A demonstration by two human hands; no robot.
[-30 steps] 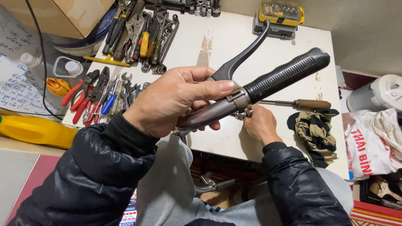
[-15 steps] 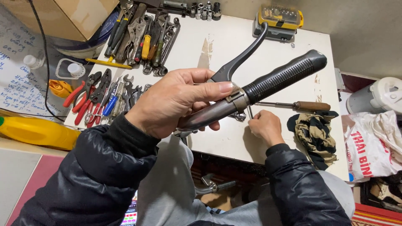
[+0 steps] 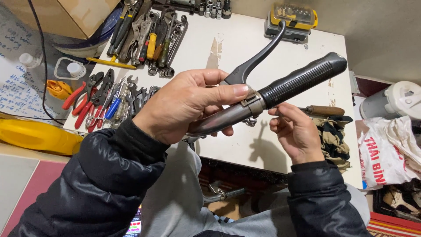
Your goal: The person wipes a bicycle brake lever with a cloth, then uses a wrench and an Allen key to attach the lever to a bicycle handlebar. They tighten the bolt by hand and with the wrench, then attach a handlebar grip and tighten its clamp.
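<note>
Head view — left hand (image 3: 184,105) grips the handlebar tool (image 3: 280,90), grip end pointing up-right; right hand (image 3: 296,131) pinches something small just beneath it.

My left hand (image 3: 184,103) and right hand (image 3: 296,131) are bare: no gloves, rings or watch. Each arm is covered to the wrist by a black jacket sleeve, left sleeve (image 3: 105,180), right sleeve (image 3: 318,197). The fabric is smooth, slightly glossy and padded, with stitched quilt seams running across it. My legs are in plain grey trousers (image 3: 175,197), loose and creased.
</note>
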